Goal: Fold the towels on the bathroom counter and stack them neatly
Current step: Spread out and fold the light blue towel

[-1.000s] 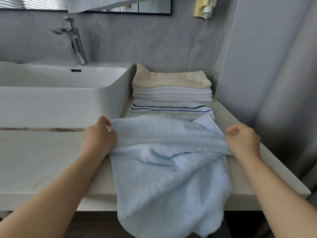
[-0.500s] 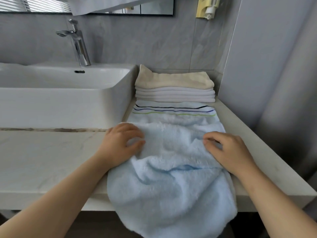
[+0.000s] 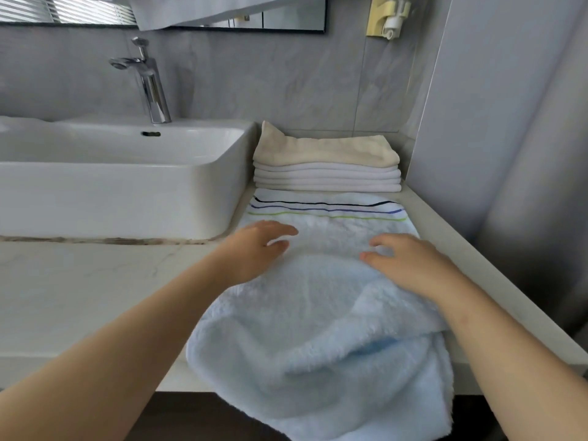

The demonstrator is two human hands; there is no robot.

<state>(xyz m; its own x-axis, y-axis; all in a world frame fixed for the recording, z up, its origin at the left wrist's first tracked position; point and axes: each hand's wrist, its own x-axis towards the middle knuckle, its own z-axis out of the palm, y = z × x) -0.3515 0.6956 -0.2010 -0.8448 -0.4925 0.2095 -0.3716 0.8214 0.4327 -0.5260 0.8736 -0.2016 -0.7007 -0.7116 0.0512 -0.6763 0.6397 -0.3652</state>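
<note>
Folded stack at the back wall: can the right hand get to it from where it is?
Probably yes. The right hand lies open on the light blue towel, and only the flat striped towel lies between it and the folded stack. Nothing upright blocks the path; the wall panel is close beside it.

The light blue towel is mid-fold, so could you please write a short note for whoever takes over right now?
Left hand: open, fingers spread on the light blue towel.
Right hand: open, also on that towel.
The towel lies on the counter, near end hanging off the front edge, far end over a striped towel.
Done: a folded stack, cream towel on white ones, beside the sink.
Left: finish folding the blue towel, fold the striped one, stack both.
</note>
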